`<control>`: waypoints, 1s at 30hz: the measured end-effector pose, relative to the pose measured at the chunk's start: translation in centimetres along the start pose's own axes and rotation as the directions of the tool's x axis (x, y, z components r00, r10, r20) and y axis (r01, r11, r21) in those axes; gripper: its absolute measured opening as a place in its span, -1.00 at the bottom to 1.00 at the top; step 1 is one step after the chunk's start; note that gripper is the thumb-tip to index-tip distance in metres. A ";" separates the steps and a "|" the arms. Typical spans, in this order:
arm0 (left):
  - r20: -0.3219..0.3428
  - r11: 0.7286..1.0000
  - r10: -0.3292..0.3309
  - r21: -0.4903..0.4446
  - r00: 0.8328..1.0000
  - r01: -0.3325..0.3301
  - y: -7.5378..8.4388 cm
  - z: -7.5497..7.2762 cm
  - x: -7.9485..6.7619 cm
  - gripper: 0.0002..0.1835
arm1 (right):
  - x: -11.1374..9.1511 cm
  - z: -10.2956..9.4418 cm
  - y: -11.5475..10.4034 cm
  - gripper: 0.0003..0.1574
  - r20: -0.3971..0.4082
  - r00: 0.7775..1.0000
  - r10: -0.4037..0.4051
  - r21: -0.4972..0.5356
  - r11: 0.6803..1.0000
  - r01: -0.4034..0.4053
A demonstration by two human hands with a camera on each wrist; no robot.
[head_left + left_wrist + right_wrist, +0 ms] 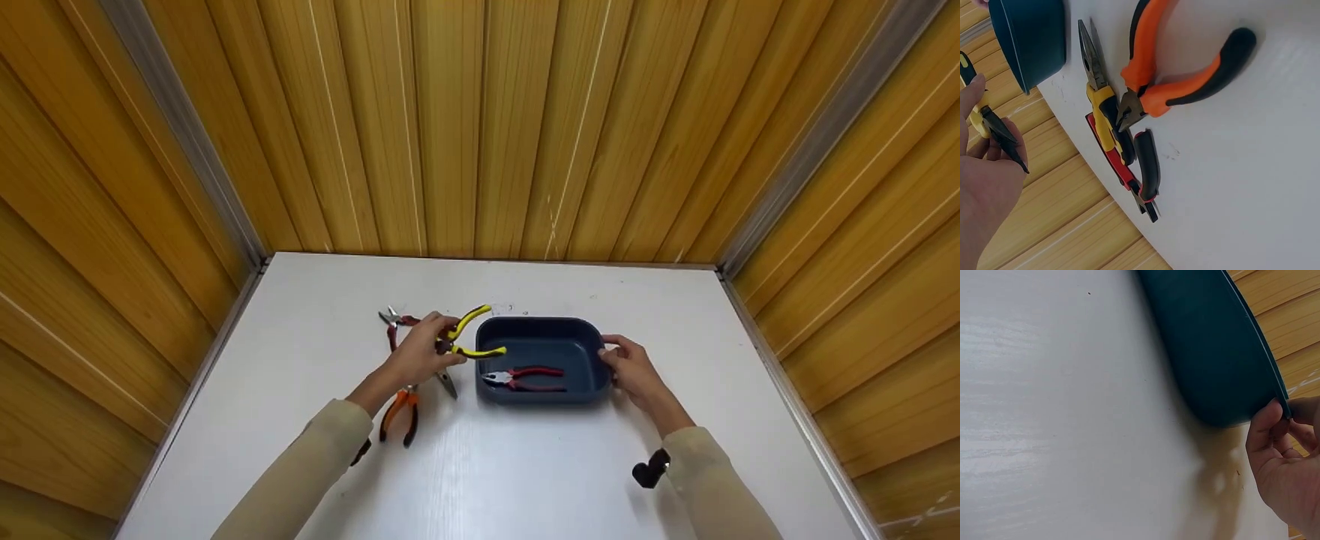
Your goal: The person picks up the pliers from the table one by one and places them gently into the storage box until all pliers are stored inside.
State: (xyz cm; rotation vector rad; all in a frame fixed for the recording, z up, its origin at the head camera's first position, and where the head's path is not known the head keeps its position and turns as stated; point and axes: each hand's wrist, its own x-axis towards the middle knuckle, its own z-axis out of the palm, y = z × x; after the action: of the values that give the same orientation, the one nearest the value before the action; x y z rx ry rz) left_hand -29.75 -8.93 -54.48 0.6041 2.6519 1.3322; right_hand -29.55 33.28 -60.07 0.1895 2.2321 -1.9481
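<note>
In the head view my left hand (424,349) grips a pair of yellow-and-black pliers (478,352), whose spread handles point right, over the left rim of a dark blue box (544,397). The head of these pliers shows below my fingers in the left wrist view. My right hand (634,371) pinches the box's right rim between thumb and fingers. Red-handled combination pliers (536,371) lie inside the box. Beneath and beside my left hand lie orange-and-black pliers (1151,84), yellow-and-black long-nose pliers (1100,101) and red-and-black pliers (1148,166), close together on the table.
The white table (525,480) carries the box and the loose pliers. Wood-patterned panels (480,135) enclose it at the back and both sides, with metal posts (187,135) at the corners. A dark wrist device (651,469) sits at the right sleeve.
</note>
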 end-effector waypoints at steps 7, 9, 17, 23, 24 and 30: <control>0.026 0.999 0.048 0.008 0.999 -0.048 0.9 0.9 0.7 -0.32 | -0.2 -0.3 0.0 -0.51 -0.024 1.000 -0.003 -0.016 1.000 0.003; 0.032 0.999 0.052 0.009 0.998 -0.052 1.0 1.0 0.8 -0.31 | -0.2 -0.3 -0.1 -0.51 -0.021 1.000 -0.004 -0.022 1.000 0.004; 0.042 0.998 0.053 0.021 0.998 -0.054 1.3 1.1 1.0 -0.31 | -0.1 -0.1 0.1 -0.49 -0.011 1.000 -0.013 -0.034 0.999 0.012; 0.035 0.997 0.067 0.045 0.997 -0.068 1.5 1.0 1.3 -0.31 | 0.5 0.1 -0.3 -0.48 -0.001 1.000 -0.026 -0.027 0.999 0.026; 0.031 0.996 0.072 0.046 0.997 -0.074 1.5 1.0 1.3 -0.31 | 0.6 0.1 -0.3 -0.48 0.003 1.000 -0.027 -0.025 0.999 0.027; 0.028 0.997 0.067 0.024 0.997 -0.068 1.6 1.6 1.4 -0.31 | 0.3 0.1 0.2 -0.49 0.016 1.000 -0.010 -0.021 1.000 0.011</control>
State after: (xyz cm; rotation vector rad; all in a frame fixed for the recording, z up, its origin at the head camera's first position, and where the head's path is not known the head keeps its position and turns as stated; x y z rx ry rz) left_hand -30.13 -6.31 -54.08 0.7156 2.6529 1.3004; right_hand -29.85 33.16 -60.31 0.1588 2.2473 -1.9230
